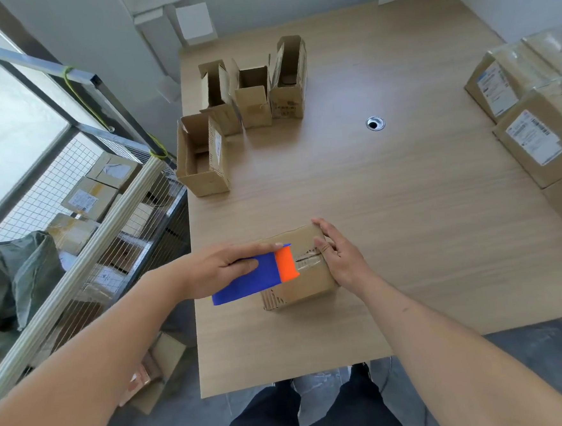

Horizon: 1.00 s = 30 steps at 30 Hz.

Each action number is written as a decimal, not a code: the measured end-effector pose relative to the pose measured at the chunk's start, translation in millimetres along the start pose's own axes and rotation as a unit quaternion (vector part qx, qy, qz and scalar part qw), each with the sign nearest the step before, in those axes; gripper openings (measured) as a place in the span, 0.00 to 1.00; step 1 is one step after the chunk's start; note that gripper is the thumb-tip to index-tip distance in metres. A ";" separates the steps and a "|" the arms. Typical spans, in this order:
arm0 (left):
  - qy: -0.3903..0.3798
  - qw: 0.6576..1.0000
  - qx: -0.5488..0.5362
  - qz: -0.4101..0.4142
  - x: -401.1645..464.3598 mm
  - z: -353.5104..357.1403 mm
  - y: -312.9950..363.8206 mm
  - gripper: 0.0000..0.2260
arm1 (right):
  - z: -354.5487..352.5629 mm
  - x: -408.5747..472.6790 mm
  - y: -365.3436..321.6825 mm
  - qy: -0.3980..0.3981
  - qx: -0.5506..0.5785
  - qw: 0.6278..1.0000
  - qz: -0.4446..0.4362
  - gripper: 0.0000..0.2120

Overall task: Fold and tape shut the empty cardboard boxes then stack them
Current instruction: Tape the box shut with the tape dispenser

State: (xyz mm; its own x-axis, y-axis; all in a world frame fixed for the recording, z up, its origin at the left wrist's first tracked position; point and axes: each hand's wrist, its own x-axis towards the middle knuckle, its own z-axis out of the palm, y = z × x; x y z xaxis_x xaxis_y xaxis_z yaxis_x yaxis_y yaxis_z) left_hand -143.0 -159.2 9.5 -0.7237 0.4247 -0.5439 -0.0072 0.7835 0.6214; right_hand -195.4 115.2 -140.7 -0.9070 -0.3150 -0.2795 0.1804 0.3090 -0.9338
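Pretty sure this is a packing or shipping room, some small warehouse back office. Plain wood-look tabletop (pixel 405 204) with a cable grommet hole (pixel 375 123), like an office desk repurposed for packing. Open empty cardboard boxes (pixel 251 95) stand on it, and sealed parcels with printed shipping labels (pixel 532 122) are piled at the right edge. On the left there's a wire-mesh cage trolley (pixel 83 206) loaded with more labelled parcels. Bare white walls, grey floor, nothing homey about it.
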 end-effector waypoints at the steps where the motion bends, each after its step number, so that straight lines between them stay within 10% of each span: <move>1: 0.000 1.000 -0.026 0.000 -8.0 -0.7 -9.1 0.23 | 0.4 0.1 -0.5 0.003 -0.007 1.000 -0.001 0.18; 19: 0.013 0.986 -0.163 -0.027 -20.8 18.9 -106.7 0.21 | 5.0 -5.0 -16.3 0.042 -0.155 0.987 0.001 0.21; 24: 0.036 0.986 -0.161 0.007 -10.4 35.0 -109.9 0.22 | 31.8 -18.5 -19.6 0.210 -0.499 0.824 -0.168 0.20; 30: 0.046 0.987 -0.149 0.041 19.6 52.8 -87.8 0.20 | 43.6 -31.5 -20.0 0.047 -0.505 0.861 -0.045 0.34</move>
State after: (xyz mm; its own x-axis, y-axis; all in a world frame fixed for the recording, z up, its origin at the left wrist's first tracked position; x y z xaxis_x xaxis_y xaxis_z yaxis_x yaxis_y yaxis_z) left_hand -120.1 -195.7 -85.5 -0.7897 0.4276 -0.4398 -0.1380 0.5747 0.8066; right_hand -153.8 79.9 -123.0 -0.9358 -0.3180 -0.1524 -0.2709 0.9250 -0.2665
